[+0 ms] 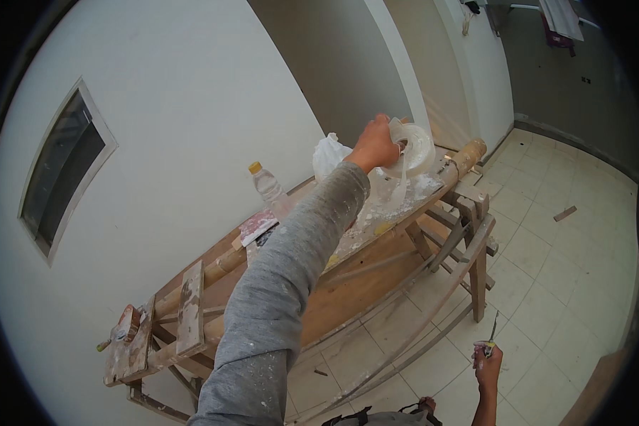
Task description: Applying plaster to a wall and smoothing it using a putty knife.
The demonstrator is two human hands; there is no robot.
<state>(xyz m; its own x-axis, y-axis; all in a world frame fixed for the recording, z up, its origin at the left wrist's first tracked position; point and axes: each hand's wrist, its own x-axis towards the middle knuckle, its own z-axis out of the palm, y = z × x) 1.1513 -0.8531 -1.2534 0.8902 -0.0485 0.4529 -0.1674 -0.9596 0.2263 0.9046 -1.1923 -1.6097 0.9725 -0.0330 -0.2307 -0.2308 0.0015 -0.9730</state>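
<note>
**White-walled room, messy bench (366, 226), and you've got a roll (422, 153) in your left hand (378, 145)**

From your head cam (the only view): pale tile floor (539, 248), a small window (62, 174) off to the left, and the bench running up alongside the wall, splattered white. Your left arm reaches right across it, and that hand is grasping the whitish roll by its left side, with fingertips that look hooked into the core. It's over the bench's far end; can't tell if it's touching the top. A loose strip (404, 179) dangles off it. Just beside your hand sits a white bag (328, 157), and nearer you a clear bottle (268, 184) with a yellow cap.

Your right hand (488, 367) is low on the right, well apart from the bench, fist wrapped round a thin-bladed tool (495, 325), blade up.

Handling-wise, I'd guess the roll is light, with a firmish body but a floppy, easily creased strip. Dusty fingers might slip on it, so hook the core or pinch the rim, and keep off that loose end.
</note>
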